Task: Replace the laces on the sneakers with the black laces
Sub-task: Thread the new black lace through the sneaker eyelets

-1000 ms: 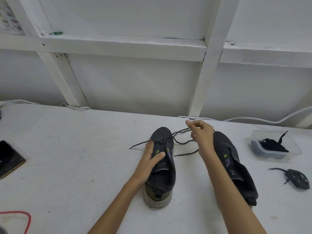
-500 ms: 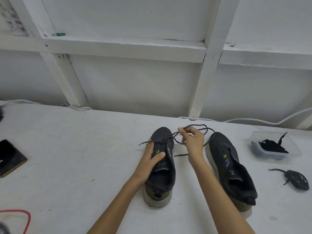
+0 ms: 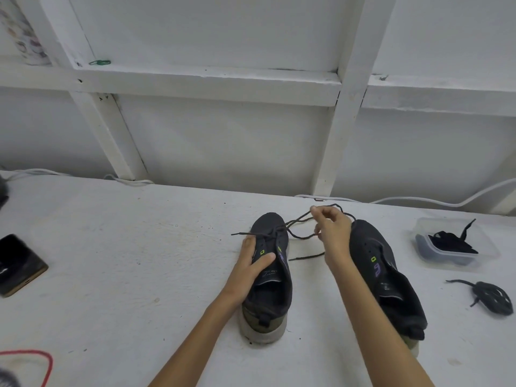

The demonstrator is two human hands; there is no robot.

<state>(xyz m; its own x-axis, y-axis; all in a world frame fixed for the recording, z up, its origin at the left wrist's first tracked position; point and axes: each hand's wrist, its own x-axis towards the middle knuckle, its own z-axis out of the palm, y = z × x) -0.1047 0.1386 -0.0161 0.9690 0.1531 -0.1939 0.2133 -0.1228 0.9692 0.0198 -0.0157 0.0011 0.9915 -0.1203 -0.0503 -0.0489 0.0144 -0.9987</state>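
Note:
Two dark sneakers stand toe-away on the white table. My left hand (image 3: 252,263) grips the left sneaker (image 3: 269,277) over its tongue and eyelets. A thin dark lace (image 3: 300,236) runs through that shoe's front eyelets, with loose ends trailing left and right. My right hand (image 3: 332,233) pinches a loop of this lace above the table, between the two shoes. The right sneaker (image 3: 382,272) lies beside my right forearm, with no lace visible in it. A clear plastic box (image 3: 458,247) at the right holds black laces. A bundled dark lace (image 3: 491,297) lies in front of the box.
A dark phone (image 3: 19,263) lies at the left edge of the table. A red cord (image 3: 42,361) curls at the near left corner. White cables (image 3: 435,201) run along the back edge under the white framed wall.
My right hand moved left and lower, then lifted slightly, keeping hold of the lace. The lace's left end slid toward the shoe. My left hand stayed on the left sneaker.

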